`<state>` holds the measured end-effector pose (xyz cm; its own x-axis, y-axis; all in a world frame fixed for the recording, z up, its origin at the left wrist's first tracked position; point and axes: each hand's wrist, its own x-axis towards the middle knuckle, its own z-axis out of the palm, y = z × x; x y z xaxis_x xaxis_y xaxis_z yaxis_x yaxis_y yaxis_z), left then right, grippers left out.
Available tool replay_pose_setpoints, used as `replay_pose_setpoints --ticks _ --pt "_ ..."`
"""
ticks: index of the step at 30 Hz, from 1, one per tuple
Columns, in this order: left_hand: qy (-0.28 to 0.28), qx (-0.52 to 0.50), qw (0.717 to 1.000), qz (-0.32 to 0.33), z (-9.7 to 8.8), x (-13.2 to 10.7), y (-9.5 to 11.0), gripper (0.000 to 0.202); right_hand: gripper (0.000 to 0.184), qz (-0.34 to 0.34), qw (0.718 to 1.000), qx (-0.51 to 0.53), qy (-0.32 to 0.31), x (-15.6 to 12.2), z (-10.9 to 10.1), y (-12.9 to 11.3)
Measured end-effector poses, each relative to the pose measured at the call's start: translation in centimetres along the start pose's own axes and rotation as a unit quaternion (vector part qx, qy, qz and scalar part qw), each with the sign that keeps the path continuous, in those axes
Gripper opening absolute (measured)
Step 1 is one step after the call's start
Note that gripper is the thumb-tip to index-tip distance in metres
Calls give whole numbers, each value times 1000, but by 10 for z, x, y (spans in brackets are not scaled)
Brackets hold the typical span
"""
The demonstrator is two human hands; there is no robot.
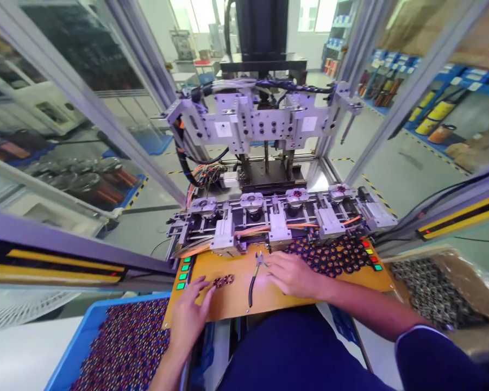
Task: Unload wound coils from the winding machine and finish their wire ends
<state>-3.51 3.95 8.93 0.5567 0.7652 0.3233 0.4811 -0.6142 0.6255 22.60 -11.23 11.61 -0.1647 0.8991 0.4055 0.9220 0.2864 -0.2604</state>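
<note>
My left hand (189,312) is over the left side of the orange-brown worktop, thumb and fingers apart. Its thumb tip comes close to a small copper-wound ring (218,282); whether they touch I cannot tell. A second such ring (229,279) lies right beside it. My right hand (291,274) is at the middle of the worktop, with its fingers bent together at the side cutters (252,288). The cutters' jaws point away from me. One dark handle lies free towards me, while the other runs under my right fingertips, which partly hide it.
Many dark wound rings (334,258) cover the worktop's right side. Behind stands a machine with several round fixtures (251,201), two bearing reddish rings. Green buttons (182,277) line the left edge. A blue bin (87,331) of rings stands left, a box (436,293) of metal parts right.
</note>
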Motion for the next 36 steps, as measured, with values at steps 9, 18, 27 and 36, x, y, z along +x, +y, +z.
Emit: replay_pose_setpoints --ticks 9,18,27,36 --pt "-139 48 946 290 46 184 156 22 16 273 943 -186 -32 -39 -175 148" --pt "-265 109 903 320 146 252 193 14 32 339 905 -192 -170 -27 -185 203" --pt "-368 79 875 303 156 272 188 24 32 364 894 -124 -231 -24 -186 218" --pt "-320 -204 907 180 137 258 209 32 31 418 888 18 -192 -17 -192 223"
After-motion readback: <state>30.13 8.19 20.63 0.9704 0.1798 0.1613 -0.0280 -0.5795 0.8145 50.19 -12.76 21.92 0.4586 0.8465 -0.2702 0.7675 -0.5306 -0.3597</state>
